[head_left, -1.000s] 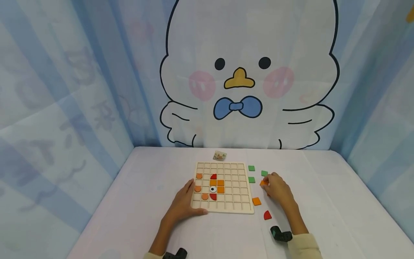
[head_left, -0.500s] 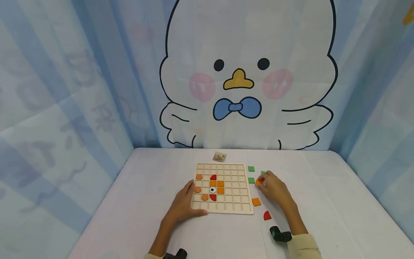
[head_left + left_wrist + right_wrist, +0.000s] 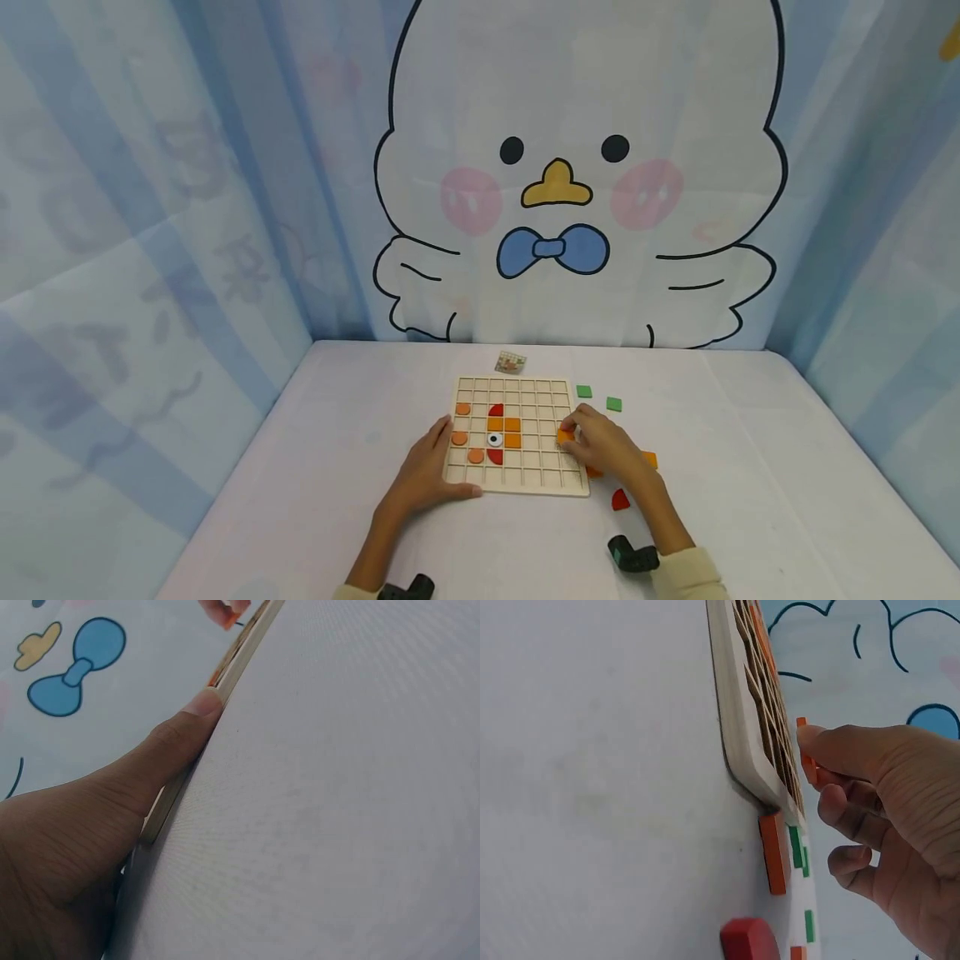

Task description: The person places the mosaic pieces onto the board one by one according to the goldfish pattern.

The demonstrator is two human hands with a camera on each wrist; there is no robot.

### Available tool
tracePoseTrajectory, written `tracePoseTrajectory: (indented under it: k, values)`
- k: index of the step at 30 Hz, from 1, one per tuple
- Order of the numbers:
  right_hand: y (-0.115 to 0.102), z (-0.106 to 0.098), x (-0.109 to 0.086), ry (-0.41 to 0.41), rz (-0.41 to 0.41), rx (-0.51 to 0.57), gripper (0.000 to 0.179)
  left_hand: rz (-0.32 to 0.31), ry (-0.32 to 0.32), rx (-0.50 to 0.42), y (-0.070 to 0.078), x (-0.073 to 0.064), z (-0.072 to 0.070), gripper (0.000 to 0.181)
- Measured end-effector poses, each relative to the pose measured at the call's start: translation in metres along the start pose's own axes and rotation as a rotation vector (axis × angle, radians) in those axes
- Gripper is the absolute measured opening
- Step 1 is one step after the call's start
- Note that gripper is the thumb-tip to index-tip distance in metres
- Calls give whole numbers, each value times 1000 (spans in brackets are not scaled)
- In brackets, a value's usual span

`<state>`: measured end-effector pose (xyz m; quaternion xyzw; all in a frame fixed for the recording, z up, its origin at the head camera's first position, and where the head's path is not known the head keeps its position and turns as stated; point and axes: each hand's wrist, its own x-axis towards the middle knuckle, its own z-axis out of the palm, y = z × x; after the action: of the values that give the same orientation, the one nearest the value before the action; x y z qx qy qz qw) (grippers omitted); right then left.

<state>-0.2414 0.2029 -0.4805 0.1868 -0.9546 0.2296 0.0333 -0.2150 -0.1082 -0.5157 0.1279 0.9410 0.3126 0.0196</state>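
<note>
My left hand (image 3: 423,475) steadies the wooden grid board (image 3: 536,478) at its near left corner. The fingers lie straight along the left edge, and the thumb (image 3: 176,742) stretches along the front rim. Thumb and fingertips of my right hand (image 3: 606,447) pinch an orange square tile (image 3: 565,436) over the board's right side; in the right wrist view the tile (image 3: 808,761) stands edge-on, raised above the grid. Pieces in the grid include orange squares (image 3: 512,425), round orange discs (image 3: 476,456), red quarter-rounds (image 3: 496,410) and a white eye disc (image 3: 495,439).
Right of the board lie green square tiles (image 3: 614,404), a red quarter-round piece (image 3: 620,500) and orange tiles (image 3: 650,460), one partly hidden under my right hand. A small patterned card (image 3: 511,362) sits behind the board. A curtain with a cartoon bird (image 3: 577,308) hangs beyond the table.
My right hand has carried the orange tile leftward, from beside the green tiles to over the board's right side. An orange tile formerly behind that hand now shows. The left hand stays put.
</note>
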Motion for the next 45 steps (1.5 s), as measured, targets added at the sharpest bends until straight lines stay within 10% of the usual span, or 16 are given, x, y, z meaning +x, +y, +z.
tracePoseTrajectory:
  k: [12, 45]
  values:
    - [-24, 16, 1, -47, -150, 63, 19, 6, 2, 2, -4, 0, 4, 126]
    - [-62, 30, 11, -123, -146, 6, 26, 8, -9, 25, -4, 2, 3, 125]
